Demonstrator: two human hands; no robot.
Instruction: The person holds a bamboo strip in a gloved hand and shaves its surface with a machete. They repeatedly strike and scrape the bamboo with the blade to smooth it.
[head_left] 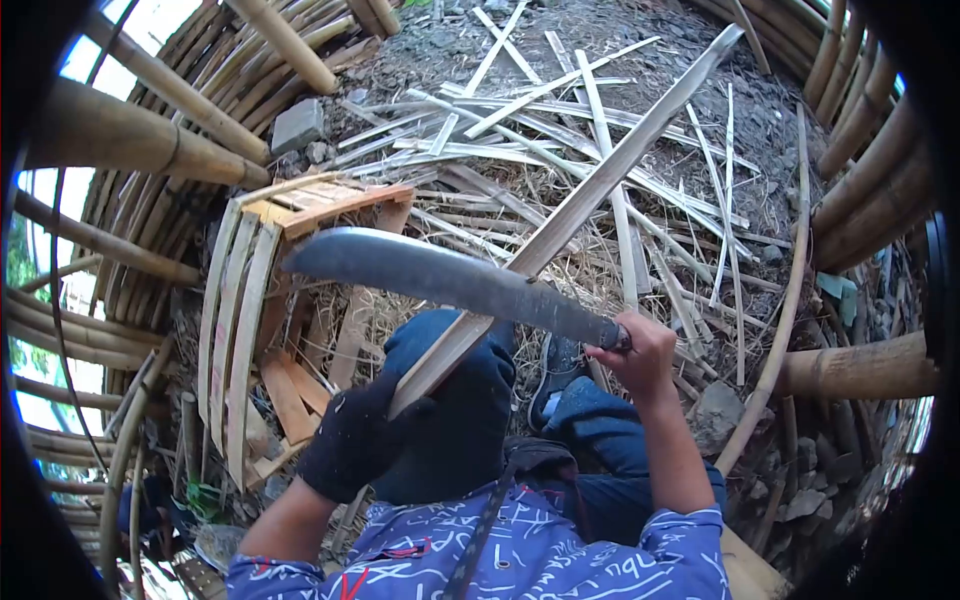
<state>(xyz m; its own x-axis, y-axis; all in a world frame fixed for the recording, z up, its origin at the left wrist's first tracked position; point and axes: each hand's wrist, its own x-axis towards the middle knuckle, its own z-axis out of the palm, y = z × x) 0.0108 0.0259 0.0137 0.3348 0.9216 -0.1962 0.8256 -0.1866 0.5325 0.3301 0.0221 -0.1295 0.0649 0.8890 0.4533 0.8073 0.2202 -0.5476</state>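
A long split bamboo strip [590, 195] runs diagonally from the lower left to the upper right. Its lower end is gripped by my left hand [352, 438], which wears a black glove. My bare right hand [640, 352] is closed round the handle of a large machete [430, 276]. The broad blade points left and lies across the strip, in front of my knees. Whether its edge has entered the strip I cannot tell.
A slatted wooden crate [245, 330] lies tilted at the left. Several loose bamboo strips [600, 120] cover the ground ahead. A grey block [298, 125] sits beyond the crate. Thick bamboo poles [860, 368] stand on both sides, with stones [716, 415] at the right.
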